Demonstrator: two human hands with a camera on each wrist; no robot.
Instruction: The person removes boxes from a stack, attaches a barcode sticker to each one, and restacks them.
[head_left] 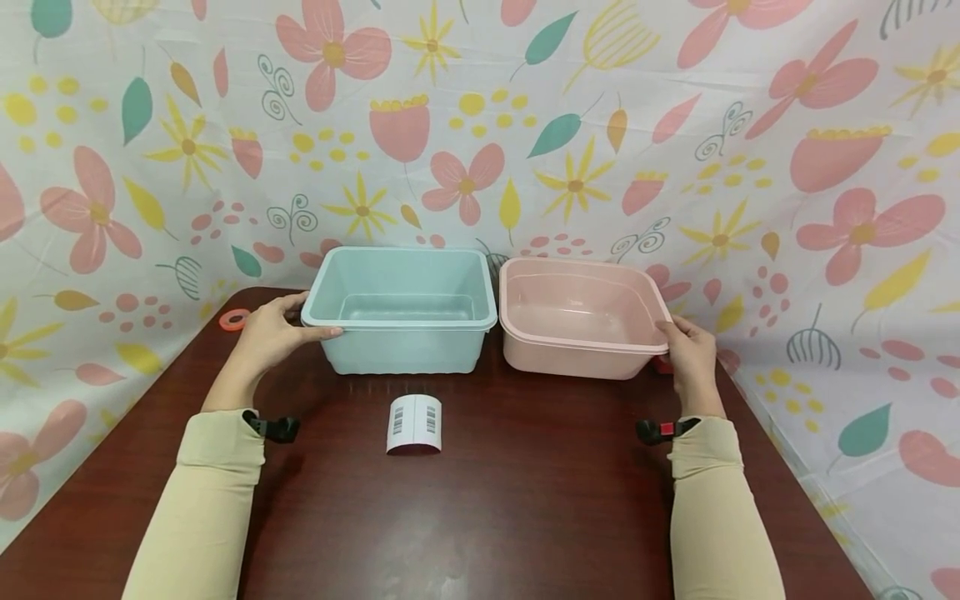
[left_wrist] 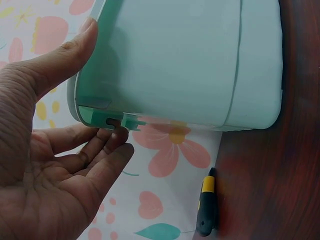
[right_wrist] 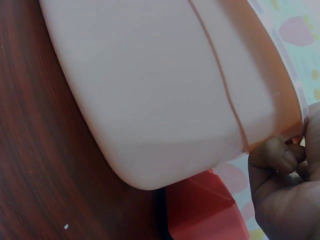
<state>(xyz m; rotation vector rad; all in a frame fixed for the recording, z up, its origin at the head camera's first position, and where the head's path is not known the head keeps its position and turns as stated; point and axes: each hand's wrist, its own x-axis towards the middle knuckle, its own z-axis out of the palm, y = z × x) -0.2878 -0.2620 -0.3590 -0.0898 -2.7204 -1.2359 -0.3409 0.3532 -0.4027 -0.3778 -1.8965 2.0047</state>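
Note:
A light-blue plastic bin (head_left: 405,350) stands at the back of the table. My left hand (head_left: 272,335) holds its left end, the thumb along the front under the rim and the fingertips at the side, also seen on the bin (left_wrist: 175,60) in the left wrist view. To its right is a pink plastic basin (head_left: 573,358), slightly angled. My right hand (head_left: 690,354) grips its right end at the rim; the right wrist view shows fingers curled under the edge of the basin (right_wrist: 135,95). Both containers look vacant inside.
A curved white paper with barcodes (head_left: 415,423) lies on the dark wooden table (head_left: 480,517) before the blue bin. An orange ring (head_left: 234,319) is at the left edge. A black-and-yellow tool (left_wrist: 206,205) lies beyond the bin. A red object (right_wrist: 205,207) sits behind the basin.

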